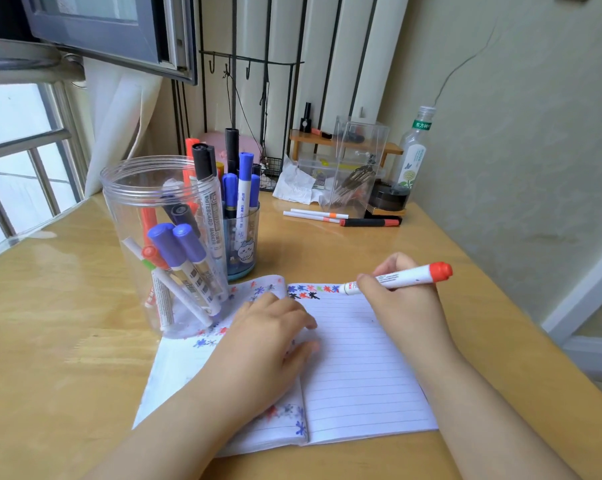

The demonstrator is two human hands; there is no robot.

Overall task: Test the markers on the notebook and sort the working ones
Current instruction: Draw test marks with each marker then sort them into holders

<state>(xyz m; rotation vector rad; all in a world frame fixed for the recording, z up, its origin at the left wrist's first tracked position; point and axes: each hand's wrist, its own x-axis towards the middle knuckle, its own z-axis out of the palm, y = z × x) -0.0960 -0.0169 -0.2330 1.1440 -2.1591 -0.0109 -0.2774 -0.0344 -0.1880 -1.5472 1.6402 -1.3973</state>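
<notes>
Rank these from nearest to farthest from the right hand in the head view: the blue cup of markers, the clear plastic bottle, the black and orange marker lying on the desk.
From the right hand:
1. Black and orange marker, lying just beyond the hand.
2. Blue cup of markers, to the hand's left beside the big jar.
3. Clear plastic bottle, at the desk's far right by the wall.

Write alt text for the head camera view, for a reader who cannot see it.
A person's right hand holds a red-capped marker with its tip at a row of coloured test marks atop an open lined notebook, which the left hand holds flat. A clear jar and a cup of markers stand behind on the wooden desk.
</notes>
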